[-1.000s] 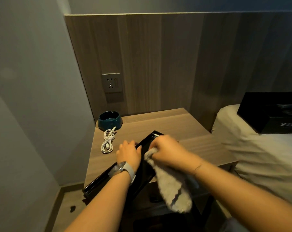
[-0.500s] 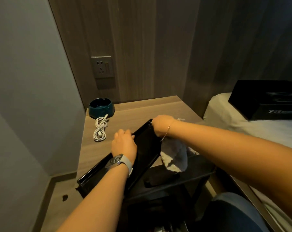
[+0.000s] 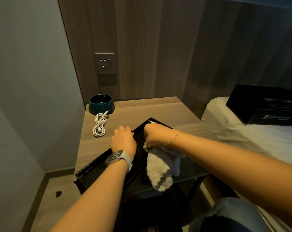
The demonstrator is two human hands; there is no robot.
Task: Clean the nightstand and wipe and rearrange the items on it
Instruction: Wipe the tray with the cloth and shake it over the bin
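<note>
A black tray point(image 3: 93, 171) lies tilted across the front of the wooden nightstand point(image 3: 142, 109), its near end sticking out past the edge. My left hand point(image 3: 123, 141) grips the tray's left rim, a watch on the wrist. My right hand point(image 3: 156, 133) grips a pale fluffy cloth point(image 3: 160, 171) and presses it into the tray's far corner; the rest of the cloth hangs down over the tray. A coiled white cable point(image 3: 99, 125) and a dark teal ashtray point(image 3: 100, 103) sit at the nightstand's back left.
A wall socket point(image 3: 105, 63) is set in the wood panel above the ashtray. A bed with white sheets point(image 3: 259, 139) adjoins on the right, with a black box point(image 3: 262, 104) on it. A grey wall closes in on the left. My knee point(image 3: 225, 215) is at lower right.
My right hand with the cloth has moved from the tray's middle to its far corner. The left hand stays on the rim. The camera has shifted closer.
</note>
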